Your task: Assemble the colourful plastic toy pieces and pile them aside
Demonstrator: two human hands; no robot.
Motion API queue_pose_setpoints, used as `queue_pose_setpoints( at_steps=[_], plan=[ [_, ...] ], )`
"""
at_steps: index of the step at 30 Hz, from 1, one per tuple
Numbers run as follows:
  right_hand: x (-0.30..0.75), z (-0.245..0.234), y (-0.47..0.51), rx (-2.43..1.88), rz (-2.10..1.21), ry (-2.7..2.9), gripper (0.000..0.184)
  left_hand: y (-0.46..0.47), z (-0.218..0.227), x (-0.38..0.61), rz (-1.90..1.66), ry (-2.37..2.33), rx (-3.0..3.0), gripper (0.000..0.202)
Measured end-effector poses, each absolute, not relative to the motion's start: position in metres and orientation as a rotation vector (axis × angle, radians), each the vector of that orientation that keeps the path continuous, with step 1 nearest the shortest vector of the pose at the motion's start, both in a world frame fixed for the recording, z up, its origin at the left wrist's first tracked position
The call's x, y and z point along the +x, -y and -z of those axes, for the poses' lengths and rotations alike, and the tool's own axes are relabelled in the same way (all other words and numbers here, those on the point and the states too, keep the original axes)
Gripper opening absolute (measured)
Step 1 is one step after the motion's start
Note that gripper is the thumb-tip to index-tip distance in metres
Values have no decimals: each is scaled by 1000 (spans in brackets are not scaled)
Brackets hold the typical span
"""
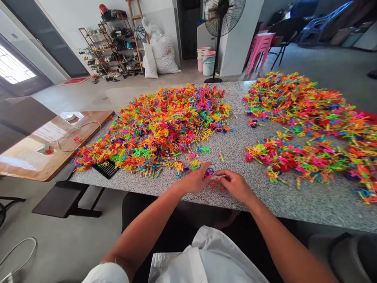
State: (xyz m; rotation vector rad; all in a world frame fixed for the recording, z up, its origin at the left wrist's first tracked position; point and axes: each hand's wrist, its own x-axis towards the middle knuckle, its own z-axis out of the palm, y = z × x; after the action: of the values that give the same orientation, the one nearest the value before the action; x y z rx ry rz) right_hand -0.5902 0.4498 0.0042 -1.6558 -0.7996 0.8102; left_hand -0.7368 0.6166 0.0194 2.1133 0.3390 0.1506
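Both my hands are together near the table's front edge, over a small bundle of coloured loops (pixel 209 172) with purple and pink strands. My left hand (pixel 196 181) is closed on the bundle's left side, its thumb and fingers around the loops. My right hand (pixel 235 186) pinches the bundle's right end, where a short narrow printed piece (pixel 219 176) shows between the fingertips. Just beyond them lies a single yellow printed stick-like piece (pixel 222 157). A green looped piece (pixel 204 149) rests farther back, next to the large left heap of similar bright bundles (pixel 165 118).
A second heap of bright bundles (pixel 294 96) covers the right of the speckled stone table (pixel 235 137). To the left stands a glossy wooden board (pixel 35 145) with a cable. Behind are a standing fan (pixel 220 39), white sacks (pixel 165 53), buckets (pixel 208 63) and pink stools (pixel 260 45).
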Motion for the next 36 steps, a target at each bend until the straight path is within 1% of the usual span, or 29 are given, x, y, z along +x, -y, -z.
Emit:
queue_pose_setpoints(
  at_steps=[2, 3, 5, 7, 9, 11, 14, 16, 18, 19, 21, 23, 25, 28, 30, 32, 36],
  plan=[
    [-561, -3, -445, -1670, -612, 599, 25, -626, -15, -731, -248, -383, 2121, 65],
    [-544, -1, -443, -1617, -484, 454, 27, -633, -13, -727, -315, -442, 2142, 60],
    [-513, 3, -443, -1425, -262, 174, 32, -650, -10, -716, -412, -596, 2211, 46],
    [-495, 9, -451, -1348, -199, 41, 35, -665, -10, -698, -444, -691, 2300, 32],
    [-494, 17, -467, -1515, -286, 134, 34, -676, -10, -677, -444, -675, 2410, 26],
    [-506, 24, -487, -1815, -333, 385, 30, -682, -11, -657, -405, -645, 2508, 26],
    [-527, 30, -512, -2198, -198, 697, 20, -688, -11, -639, -291, -693, 2574, 23],
    [-535, 31, -522, -2319, -141, 773, 14, -692, -9, -637, -253, -717, 2584, 20],
    [-537, 31, -524, -2304, -156, 795, 12, -697, -6, -640, -283, -734, 2534, 22],
    [-537, 31, -523, -2248, -179, 766, 13, -699, -5, -643, -309, -751, 2486, 23],
    [-541, 30, -520, -2039, -309, 623, 20, -703, -3, -649, -357, -797, 2385, 21],
    [-548, 27, -516, -1806, -479, 473, 27, -703, -3, -656, -397, -852, 2257, 13],
    [-561, 21, -513, -1603, -616, 397, 31, -698, -6, -665, -429, -857, 1995, 8],
    [-582, 10, -510, -1413, -717, 416, 27, -682, -13, -682, -427, -724, 1405, 19],
    [-592, 2, -508, -1368, -781, 483, 25, -668, -18, -694, -374, -638, 1168, 30],
    [-599, -2, -507, -1384, -817, 571, 23, -655, -21, -705, -317, -604, 1065, 34],
    [-606, -1, -502, -1382, -837, 656, 26, -639, -23, -719, -252, -574, 989, 25]
  ],
)
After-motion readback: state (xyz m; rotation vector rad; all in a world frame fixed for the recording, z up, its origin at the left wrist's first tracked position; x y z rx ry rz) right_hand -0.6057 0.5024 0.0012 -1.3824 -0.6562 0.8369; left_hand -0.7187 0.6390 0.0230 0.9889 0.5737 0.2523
